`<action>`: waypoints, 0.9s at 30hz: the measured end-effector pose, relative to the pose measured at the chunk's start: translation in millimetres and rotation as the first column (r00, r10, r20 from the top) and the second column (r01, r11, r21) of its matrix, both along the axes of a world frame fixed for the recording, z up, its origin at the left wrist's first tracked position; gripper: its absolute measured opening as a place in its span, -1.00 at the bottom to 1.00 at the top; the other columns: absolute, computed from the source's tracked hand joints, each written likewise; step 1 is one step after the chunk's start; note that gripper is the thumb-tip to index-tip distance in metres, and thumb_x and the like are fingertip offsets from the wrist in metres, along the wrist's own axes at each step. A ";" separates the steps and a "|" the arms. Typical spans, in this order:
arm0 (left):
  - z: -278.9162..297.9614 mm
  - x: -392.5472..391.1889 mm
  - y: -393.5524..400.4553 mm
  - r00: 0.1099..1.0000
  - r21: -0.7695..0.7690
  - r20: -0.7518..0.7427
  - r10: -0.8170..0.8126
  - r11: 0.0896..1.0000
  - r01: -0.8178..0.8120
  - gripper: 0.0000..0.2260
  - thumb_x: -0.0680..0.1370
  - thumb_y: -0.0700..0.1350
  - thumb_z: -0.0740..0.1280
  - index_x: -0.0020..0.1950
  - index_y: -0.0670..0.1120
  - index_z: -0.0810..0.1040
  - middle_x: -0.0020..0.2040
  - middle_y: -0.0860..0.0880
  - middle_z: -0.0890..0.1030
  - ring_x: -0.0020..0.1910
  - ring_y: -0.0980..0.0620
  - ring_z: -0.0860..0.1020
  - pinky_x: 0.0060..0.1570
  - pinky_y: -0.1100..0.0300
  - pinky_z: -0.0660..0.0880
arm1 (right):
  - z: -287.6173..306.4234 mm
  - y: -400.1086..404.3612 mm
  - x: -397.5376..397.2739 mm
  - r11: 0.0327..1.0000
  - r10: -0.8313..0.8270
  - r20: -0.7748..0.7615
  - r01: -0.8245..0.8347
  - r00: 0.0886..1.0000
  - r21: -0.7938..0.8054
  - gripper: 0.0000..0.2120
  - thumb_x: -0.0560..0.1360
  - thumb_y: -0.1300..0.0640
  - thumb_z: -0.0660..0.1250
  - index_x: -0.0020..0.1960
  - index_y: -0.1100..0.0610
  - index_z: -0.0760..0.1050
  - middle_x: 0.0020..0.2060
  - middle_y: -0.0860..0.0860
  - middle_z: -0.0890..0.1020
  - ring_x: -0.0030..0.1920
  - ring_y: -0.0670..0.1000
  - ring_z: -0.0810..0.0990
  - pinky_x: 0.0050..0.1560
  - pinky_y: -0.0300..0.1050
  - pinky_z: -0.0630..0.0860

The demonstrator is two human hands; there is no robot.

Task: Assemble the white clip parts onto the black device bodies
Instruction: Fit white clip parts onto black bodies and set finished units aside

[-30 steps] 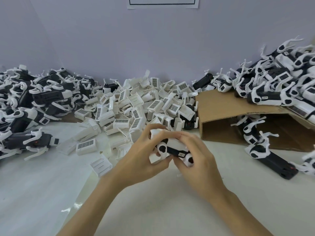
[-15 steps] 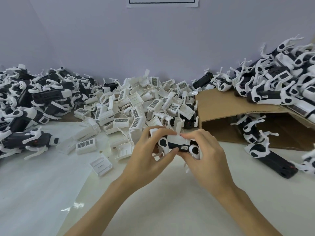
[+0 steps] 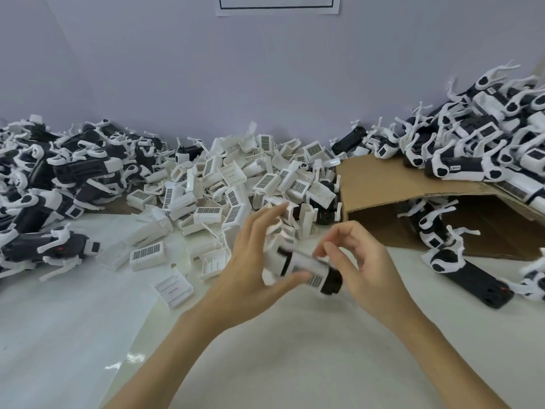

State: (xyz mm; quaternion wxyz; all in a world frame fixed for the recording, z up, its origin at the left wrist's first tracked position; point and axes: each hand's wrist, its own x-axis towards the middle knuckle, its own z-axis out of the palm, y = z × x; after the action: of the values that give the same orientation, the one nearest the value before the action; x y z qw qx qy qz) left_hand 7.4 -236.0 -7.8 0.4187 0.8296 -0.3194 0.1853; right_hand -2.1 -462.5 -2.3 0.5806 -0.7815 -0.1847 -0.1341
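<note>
**A:** What lies nearest the viewer?

**B:** Two bare forearms rising from the lower edge over the white table (image 3: 309, 358). Between the hands, above the table, is the device (image 3: 306, 268): a black body with a white clip part on it, blurred by motion, its black end pointing right.

**A:** How do the hands stand on the device?

**B:** The left hand (image 3: 250, 267) is to the left of the device, thumb under its near side; the fingers are nearly straight and spread, reaching up past it. Whether it truly grips cannot be told through the blur. The right hand (image 3: 365, 264) is to the right of the device, fingers curled, fingertips pinching its upper edge.

**A:** And beyond the device?

**B:** Just behind and left of the device lie loose white clips (image 3: 174, 286) on the table, thickening into a heap of white clips (image 3: 236, 184), many with barcode labels. Far left of the device is a pile of devices (image 3: 53, 184), black bodies with white arms. Right of the device, a finished unit (image 3: 469, 276) lies before a brown cardboard box (image 3: 383, 187) tipped on its side; more units are stacked on top of the box (image 3: 483, 137). Behind everything stands a pale wall (image 3: 265, 84) with a paper sheet (image 3: 277, 5) at the top
</note>
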 end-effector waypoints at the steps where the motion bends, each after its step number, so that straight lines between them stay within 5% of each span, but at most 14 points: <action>1: -1.5 0.7 -1.9 0.996 -0.067 -0.091 0.016 0.998 -0.022 -0.36 0.59 0.15 0.47 0.59 0.14 0.26 0.38 0.17 0.50 0.43 0.07 0.49 0.42 0.11 0.46 | -1.9 3.6 -0.3 0.999 -0.030 0.054 0.032 0.998 -0.041 -0.87 0.65 0.22 0.34 0.15 0.03 0.52 -0.13 -0.03 0.70 0.04 0.03 0.69 0.08 -0.19 0.57; 3: -3.9 1.6 -4.5 0.991 0.019 -0.122 0.055 0.998 -0.053 -0.50 0.58 0.13 0.47 0.47 0.02 0.46 0.20 0.12 0.58 0.25 0.09 0.58 0.29 0.05 0.51 | -6.7 12.0 -1.7 0.991 -0.028 0.052 0.034 0.998 -0.132 -0.80 0.64 0.19 0.36 0.20 -0.06 0.54 -0.11 -0.07 0.69 0.07 -0.03 0.68 0.02 -0.25 0.57; 6: -12.9 1.4 -5.1 1.000 0.206 -0.020 0.002 0.978 0.002 -0.58 0.62 0.15 0.40 0.35 -0.10 0.60 0.25 -0.01 0.51 0.21 0.05 0.55 0.24 0.05 0.52 | -16.2 16.6 -3.2 0.957 -0.007 0.021 0.013 1.000 -0.291 -0.77 0.65 0.05 0.36 0.30 -0.10 0.54 0.03 -0.17 0.65 0.17 -0.11 0.62 -0.04 -0.28 0.62; 9: -13.9 2.4 -4.5 0.999 0.238 -0.041 -0.009 0.971 0.018 -0.60 0.64 0.20 0.33 0.28 -0.07 0.63 0.32 0.01 0.46 0.12 0.11 0.56 0.13 0.18 0.52 | -15.6 11.8 -2.5 0.899 -0.015 -0.005 0.011 1.000 -0.438 -0.71 0.66 -0.16 0.23 0.36 -0.16 0.46 0.00 -0.19 0.61 0.14 -0.14 0.58 0.05 -0.25 0.60; 12: -14.5 4.2 -1.9 0.992 0.235 -0.127 0.016 0.972 0.015 -0.55 0.59 0.28 0.30 0.20 -0.06 0.66 0.35 0.03 0.42 0.05 0.07 0.57 0.05 0.24 0.49 | -11.8 4.3 -1.4 0.834 0.032 -0.051 -0.055 0.998 -0.549 -0.69 0.67 -0.20 0.16 0.20 -0.10 0.59 -0.04 -0.22 0.62 0.14 -0.15 0.53 0.12 -0.14 0.54; 18: -12.2 5.8 0.0 0.983 0.214 -0.177 0.048 0.977 -0.009 -0.56 0.58 0.27 0.29 0.21 -0.03 0.68 0.38 0.03 0.33 0.10 0.09 0.57 0.09 0.24 0.50 | -8.4 -1.0 0.6 0.785 0.039 -0.095 -0.089 0.995 -0.613 -0.67 0.49 -0.30 0.43 0.08 -0.09 0.59 -0.05 -0.21 0.61 0.16 -0.19 0.45 0.05 -0.30 0.37; 21: -7.6 5.0 5.4 0.988 0.178 -0.155 0.021 0.984 0.007 -0.58 0.59 0.28 0.31 0.29 0.06 0.64 0.41 0.05 0.25 0.25 0.13 0.48 0.25 0.34 0.43 | -6.0 3.3 0.5 0.811 0.034 0.103 0.033 0.994 -0.584 -0.67 0.52 -0.18 0.47 0.12 0.04 0.62 -0.03 -0.18 0.59 0.16 -0.12 0.45 0.13 -0.21 0.41; 23: -4.2 4.8 6.7 0.999 0.174 -0.013 0.037 0.984 -0.034 -0.61 0.60 0.24 0.38 0.36 0.13 0.60 0.40 0.00 0.20 0.31 0.02 0.43 0.34 0.26 0.43 | -2.6 3.8 -0.7 0.831 0.024 0.303 0.149 0.953 -0.537 -0.61 0.55 -0.17 0.43 0.17 0.12 0.63 0.03 -0.12 0.60 0.22 -0.02 0.48 0.23 -0.16 0.44; 27: 9.3 3.6 6.6 0.973 0.171 0.229 0.040 0.982 -0.081 -0.64 0.68 0.17 0.33 0.45 0.11 0.55 0.25 0.02 0.36 0.18 0.03 0.45 0.25 0.18 0.46 | 2.0 2.5 -0.3 0.785 -0.002 0.600 0.373 0.800 -0.495 -0.61 0.60 -0.04 0.44 0.30 0.20 0.60 0.19 -0.01 0.63 0.34 0.08 0.51 0.40 -0.03 0.43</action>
State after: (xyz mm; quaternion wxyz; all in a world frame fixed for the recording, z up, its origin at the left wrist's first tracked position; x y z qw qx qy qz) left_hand 11.0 -229.4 1.4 0.2977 0.8470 -0.3547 0.2611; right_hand -2.3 -460.0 -0.3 0.2084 -0.8604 -0.2986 -0.3566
